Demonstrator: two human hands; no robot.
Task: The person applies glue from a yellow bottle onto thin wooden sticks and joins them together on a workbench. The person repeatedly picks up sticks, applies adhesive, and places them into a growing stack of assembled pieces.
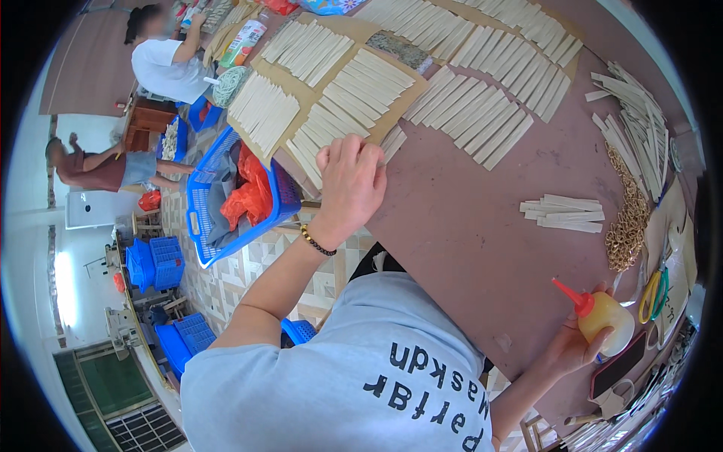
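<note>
Holding red-tipped squeeze bottle (600,319) tilted at right of table (467,226), right hand (574,349) wrapped round it, left hand (351,181) curled over near edge of cardboard (303,94), can't tell if gripping anything, pale strips (263,117) in rows there.

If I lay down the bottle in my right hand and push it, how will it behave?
The bottle would probably roll, since its body looks rounded. The yellowish contents showing inside might shift its balance. Its long red nozzle could make it swing round.
</note>
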